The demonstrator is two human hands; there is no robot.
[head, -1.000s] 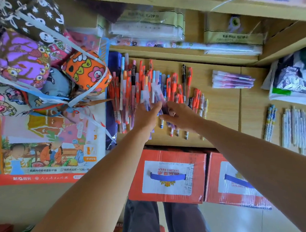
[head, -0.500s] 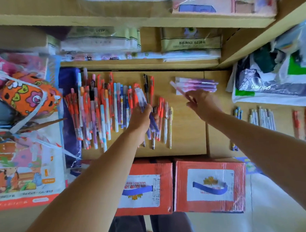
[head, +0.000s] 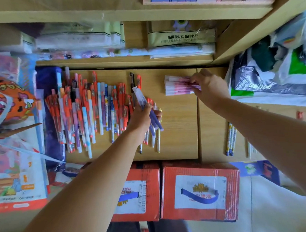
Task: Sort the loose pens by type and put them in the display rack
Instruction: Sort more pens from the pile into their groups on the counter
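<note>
Both grips full over the worktop [head: 178, 132], two red boxes [head: 230, 191] below: beside the big loose pile [head: 88, 110], right grip [head: 209, 88] pinches the roughly five-pen pink stack [head: 177, 86], left grip [head: 141, 116] clutches a few purple pens [head: 156, 122].

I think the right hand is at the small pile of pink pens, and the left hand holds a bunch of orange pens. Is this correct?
Not quite. The head view shows the left hand gripping a bunch of purple pens with clear caps, not orange ones; the orange pens lie loose beside it. The right hand is indeed at the small pile of pink pens.
</note>
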